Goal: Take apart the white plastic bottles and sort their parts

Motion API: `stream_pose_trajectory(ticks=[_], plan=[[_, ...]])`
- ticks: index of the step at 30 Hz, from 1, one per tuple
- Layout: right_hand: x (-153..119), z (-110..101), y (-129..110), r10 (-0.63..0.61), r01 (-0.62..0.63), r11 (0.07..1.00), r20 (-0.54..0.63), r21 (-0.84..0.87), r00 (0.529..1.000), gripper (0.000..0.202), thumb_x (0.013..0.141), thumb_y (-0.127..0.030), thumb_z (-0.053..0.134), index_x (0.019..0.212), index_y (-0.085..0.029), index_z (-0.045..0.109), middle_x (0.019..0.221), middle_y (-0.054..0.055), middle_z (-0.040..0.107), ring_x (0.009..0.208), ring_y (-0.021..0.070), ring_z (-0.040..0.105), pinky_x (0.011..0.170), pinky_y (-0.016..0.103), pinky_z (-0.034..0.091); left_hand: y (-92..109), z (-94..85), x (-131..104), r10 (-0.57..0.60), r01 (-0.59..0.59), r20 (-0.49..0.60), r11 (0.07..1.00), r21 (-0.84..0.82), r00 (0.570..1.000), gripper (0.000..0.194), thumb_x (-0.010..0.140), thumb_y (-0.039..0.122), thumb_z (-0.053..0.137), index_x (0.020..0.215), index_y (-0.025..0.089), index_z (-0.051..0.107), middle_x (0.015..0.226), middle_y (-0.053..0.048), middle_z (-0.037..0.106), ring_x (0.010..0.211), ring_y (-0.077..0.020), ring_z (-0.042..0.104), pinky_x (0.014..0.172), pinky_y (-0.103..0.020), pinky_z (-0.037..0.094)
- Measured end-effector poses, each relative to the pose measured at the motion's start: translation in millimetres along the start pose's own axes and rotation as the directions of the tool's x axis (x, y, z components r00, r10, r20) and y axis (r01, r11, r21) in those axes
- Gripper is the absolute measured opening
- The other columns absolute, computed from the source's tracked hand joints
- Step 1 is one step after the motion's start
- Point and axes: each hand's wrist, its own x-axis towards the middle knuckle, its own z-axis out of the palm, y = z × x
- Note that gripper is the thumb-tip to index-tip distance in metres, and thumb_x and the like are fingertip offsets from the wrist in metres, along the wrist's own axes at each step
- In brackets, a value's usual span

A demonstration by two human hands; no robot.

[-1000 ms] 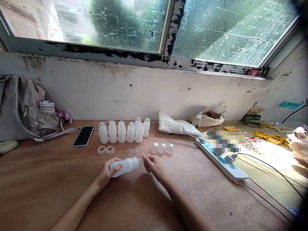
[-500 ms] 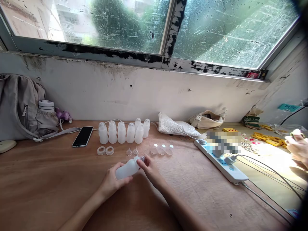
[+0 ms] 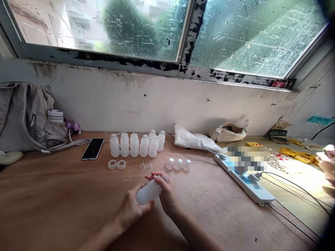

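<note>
A frosted white baby bottle is held tilted above the table, its top end pointing up and right. My left hand is wrapped round the lower body. At the neck, my right hand grips the top end, and its fingers hide most of it; a bit of a clear piece shows past the thumb. Behind the hands lie two white collar rings, two clear teats and three see-through caps or discs. Farther back, several similar bottles stand upright in a group.
A phone and a grey backpack are on the left. At the back lie a white padded pouch and a cream bag. A power strip with cables runs along the right. Another person's hand shows at the far right.
Both hands and the bottle have moved right and slightly down in view. My right hand's fingers have shifted over the bottle's neck and cover more of it. The camera has turned slightly.
</note>
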Motion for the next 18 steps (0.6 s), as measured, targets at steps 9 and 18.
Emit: stream_pose_trajectory(ticks=[9,18], plan=[[-3.0,0.0,3.6,-0.085,0.083,0.996,-0.091,-0.025,0.992,0.017,0.069,-0.027,0.063,0.081,-0.017,0.057,0.078,0.006,0.066,0.08,0.0196,0.058,0.068,0.028,0.042,-8.0,2.3,1.8,0.265,-0.245,-0.051,0.939,0.242,0.963,0.032,0.071,0.026,0.056,0.101,0.021,0.047,0.091,-0.003,0.059,0.077,-0.0158,0.057,0.066,-0.024,0.045],[32.6,-25.3,-9.6,-0.196,0.199,0.94,0.039,-0.279,0.98,0.033,0.076,-0.047,0.049,0.088,-0.018,0.06,0.093,0.008,0.061,0.082,0.0196,0.055,0.069,0.031,0.043,-4.0,-25.3,8.5,0.106,-0.075,-0.125,0.97,0.232,0.986,0.039,0.068,0.044,0.059,0.099,0.022,0.051,0.095,-0.004,0.061,0.083,-0.0216,0.057,0.072,-0.03,0.044]])
